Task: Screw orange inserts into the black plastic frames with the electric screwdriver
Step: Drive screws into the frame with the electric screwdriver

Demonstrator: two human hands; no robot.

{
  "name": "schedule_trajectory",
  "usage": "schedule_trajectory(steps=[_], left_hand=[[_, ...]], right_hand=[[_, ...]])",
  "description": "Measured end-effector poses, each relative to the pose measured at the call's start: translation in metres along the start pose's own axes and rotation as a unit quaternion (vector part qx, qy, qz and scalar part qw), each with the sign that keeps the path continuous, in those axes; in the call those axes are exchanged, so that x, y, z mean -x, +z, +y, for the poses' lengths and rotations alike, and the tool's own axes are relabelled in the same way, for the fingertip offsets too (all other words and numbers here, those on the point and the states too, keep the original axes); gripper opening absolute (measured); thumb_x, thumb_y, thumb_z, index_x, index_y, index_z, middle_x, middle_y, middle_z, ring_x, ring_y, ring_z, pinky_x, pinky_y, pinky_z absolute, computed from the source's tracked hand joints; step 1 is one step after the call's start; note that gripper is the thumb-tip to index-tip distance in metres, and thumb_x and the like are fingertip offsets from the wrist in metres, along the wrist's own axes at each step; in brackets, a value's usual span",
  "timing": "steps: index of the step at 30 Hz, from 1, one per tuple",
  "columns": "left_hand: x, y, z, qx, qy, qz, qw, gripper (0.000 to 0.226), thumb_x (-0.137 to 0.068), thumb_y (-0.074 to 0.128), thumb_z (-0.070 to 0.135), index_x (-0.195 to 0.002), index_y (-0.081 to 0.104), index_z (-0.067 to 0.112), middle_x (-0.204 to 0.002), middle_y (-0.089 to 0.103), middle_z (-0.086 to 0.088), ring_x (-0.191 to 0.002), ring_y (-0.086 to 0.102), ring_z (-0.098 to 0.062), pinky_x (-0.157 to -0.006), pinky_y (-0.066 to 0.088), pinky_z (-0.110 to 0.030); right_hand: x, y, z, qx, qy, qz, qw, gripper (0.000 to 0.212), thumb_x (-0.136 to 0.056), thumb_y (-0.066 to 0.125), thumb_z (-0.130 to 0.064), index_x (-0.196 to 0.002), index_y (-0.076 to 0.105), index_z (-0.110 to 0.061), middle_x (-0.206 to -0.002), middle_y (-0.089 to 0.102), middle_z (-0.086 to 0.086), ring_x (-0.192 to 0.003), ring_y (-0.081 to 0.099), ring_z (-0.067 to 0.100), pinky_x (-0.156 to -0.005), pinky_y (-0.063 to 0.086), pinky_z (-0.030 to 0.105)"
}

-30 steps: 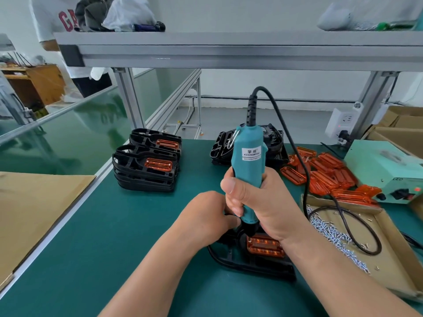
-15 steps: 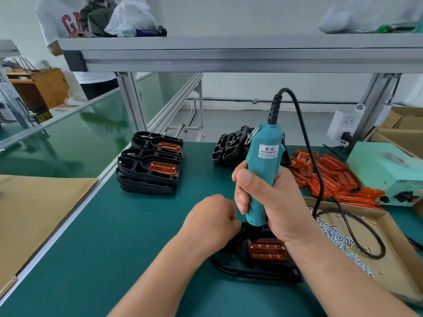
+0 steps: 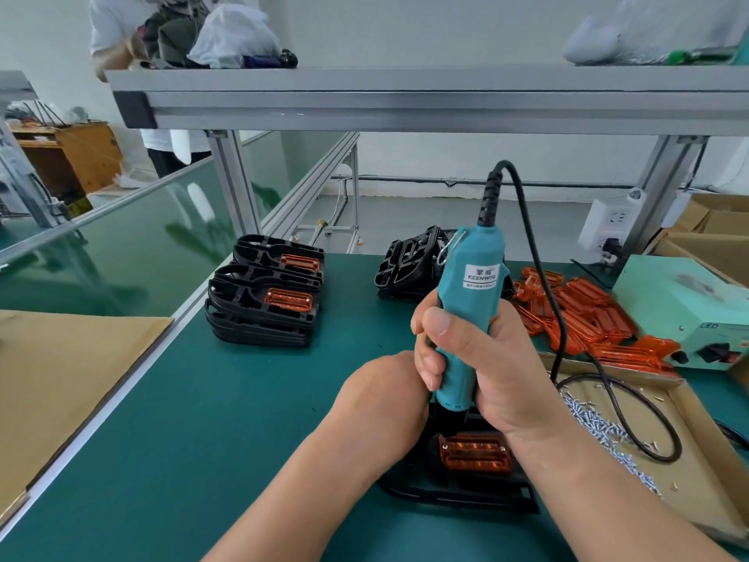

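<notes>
In the lower centre of the frame, the right hand (image 3: pixel 486 358) had its grip clamped round the teal electric screwdriver (image 3: pixel 470 302), held nearly upright with its tip down at the upper left corner of an orange insert (image 3: pixel 476 458) seated in a black frame (image 3: pixel 454 496) on the green table (image 3: pixel 202 440). The left hand (image 3: pixel 385 403) lay over that frame's left part, just beside the driver, its fingers hidden, so I could not tell whether its grip was closed. A stack of finished frames (image 3: pixel 263 302) stood at left centre, and loose inserts (image 3: pixel 587 314) lay piled at the right, above a cardboard tray (image 3: pixel 689 440) of screws (image 3: pixel 600 427).
</notes>
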State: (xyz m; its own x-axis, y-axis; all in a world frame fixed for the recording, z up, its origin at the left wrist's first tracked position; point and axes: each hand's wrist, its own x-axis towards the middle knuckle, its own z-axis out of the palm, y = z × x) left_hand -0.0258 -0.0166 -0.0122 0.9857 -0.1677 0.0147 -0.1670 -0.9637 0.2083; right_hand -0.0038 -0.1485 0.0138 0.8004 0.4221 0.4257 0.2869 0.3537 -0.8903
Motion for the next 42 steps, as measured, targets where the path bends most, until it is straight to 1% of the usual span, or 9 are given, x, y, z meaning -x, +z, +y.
schedule_trajectory(steps=[4, 9, 13, 19, 25, 30, 33, 37, 42], left_hand=[[-0.002, 0.003, -0.001, -0.021, -0.007, -0.006, 1.000, 0.036, -0.101, 0.048, 0.014, -0.072, 0.030, 0.025, -0.072, 0.039, 0.005, -0.056, 0.038, -0.012, -0.051, 0.030, -0.029], [-0.003, 0.007, -0.001, -0.062, 0.033, -0.015, 0.997, 0.038, -0.096, 0.050, 0.007, -0.070, 0.028, 0.023, -0.071, 0.035, 0.006, -0.055, 0.031, -0.009, -0.046, 0.021, -0.027], [-0.004, 0.007, 0.000, -0.044, 0.019, -0.017, 0.999, 0.037, -0.095, 0.052, 0.006, -0.071, 0.030, 0.024, -0.071, 0.038, 0.006, -0.054, 0.036, -0.010, -0.045, 0.025, -0.027], [-0.003, 0.013, -0.001, -0.066, 0.035, 0.002, 0.997, 0.025, -0.097, 0.051, 0.008, -0.079, 0.039, 0.020, -0.079, 0.039, 0.005, -0.065, 0.044, -0.020, -0.061, 0.039, -0.036], [0.000, 0.007, -0.001, -0.061, 0.031, -0.030, 0.997, 0.038, -0.095, 0.047, 0.008, -0.070, 0.024, 0.026, -0.072, 0.033, 0.007, -0.054, 0.032, -0.009, -0.047, 0.022, -0.028], [0.005, 0.000, 0.006, -0.042, 0.069, -0.083, 0.993, 0.031, -0.097, 0.046, 0.013, -0.071, 0.035, 0.026, -0.071, 0.037, 0.003, -0.072, 0.054, -0.012, -0.067, 0.045, -0.028], [0.010, 0.004, 0.008, -0.056, 0.061, -0.089, 0.993, 0.030, -0.097, 0.046, 0.008, -0.072, 0.034, 0.019, -0.071, 0.034, 0.001, -0.067, 0.042, -0.017, -0.069, 0.038, -0.030], [0.009, 0.005, -0.001, -0.030, 0.040, -0.024, 0.998, 0.012, -0.100, 0.049, 0.015, -0.089, 0.053, 0.015, -0.085, 0.048, -0.001, -0.072, 0.055, -0.028, -0.062, 0.041, -0.037], [0.006, -0.002, -0.006, -0.039, 0.092, -0.042, 0.994, 0.032, -0.106, 0.051, 0.042, -0.104, 0.066, 0.014, -0.102, 0.052, -0.003, -0.092, 0.060, -0.031, -0.080, 0.052, -0.042]], right_hand=[[0.001, -0.003, -0.002, -0.012, -0.005, -0.026, 1.000, 0.063, -0.092, 0.080, -0.042, -0.082, 0.051, 0.012, -0.057, 0.052, 0.013, -0.049, 0.050, 0.027, -0.056, 0.046, 0.031], [0.001, -0.003, -0.004, -0.013, -0.004, -0.027, 1.000, 0.038, -0.091, 0.071, -0.022, -0.081, 0.052, 0.009, -0.055, 0.050, 0.015, -0.046, 0.048, 0.028, -0.054, 0.045, 0.031], [-0.001, -0.001, -0.001, 0.036, -0.008, 0.031, 0.999, 0.045, -0.091, 0.072, -0.028, -0.076, 0.051, 0.009, -0.055, 0.053, 0.016, -0.049, 0.049, 0.029, -0.058, 0.046, 0.034], [0.002, -0.008, -0.005, -0.095, 0.016, -0.051, 0.994, 0.036, -0.087, 0.081, -0.033, -0.083, 0.061, -0.003, -0.055, 0.047, 0.011, -0.046, 0.045, 0.022, -0.052, 0.042, 0.028], [-0.002, -0.012, -0.009, -0.111, 0.048, -0.141, 0.983, 0.041, -0.088, 0.083, -0.037, -0.086, 0.061, -0.002, -0.058, 0.047, 0.011, -0.051, 0.045, 0.024, -0.055, 0.041, 0.031], [0.003, -0.008, -0.009, -0.097, 0.033, -0.169, 0.980, 0.048, -0.091, 0.082, -0.042, -0.082, 0.060, -0.001, -0.056, 0.049, 0.009, -0.046, 0.045, 0.021, -0.052, 0.039, 0.029], [0.001, -0.004, -0.009, -0.087, 0.039, -0.133, 0.986, 0.056, -0.087, 0.085, -0.046, -0.082, 0.058, 0.003, -0.055, 0.050, 0.011, -0.047, 0.047, 0.022, -0.053, 0.041, 0.028], [-0.002, -0.019, -0.016, -0.142, 0.011, -0.101, 0.985, 0.051, -0.086, 0.084, -0.048, -0.087, 0.059, -0.003, -0.056, 0.049, 0.009, -0.049, 0.048, 0.020, -0.052, 0.043, 0.026], [0.002, -0.043, -0.021, -0.153, -0.019, 0.082, 0.985, 0.055, -0.076, 0.087, -0.059, -0.085, 0.059, -0.013, -0.055, 0.047, 0.001, -0.048, 0.042, 0.016, -0.050, 0.038, 0.025]])
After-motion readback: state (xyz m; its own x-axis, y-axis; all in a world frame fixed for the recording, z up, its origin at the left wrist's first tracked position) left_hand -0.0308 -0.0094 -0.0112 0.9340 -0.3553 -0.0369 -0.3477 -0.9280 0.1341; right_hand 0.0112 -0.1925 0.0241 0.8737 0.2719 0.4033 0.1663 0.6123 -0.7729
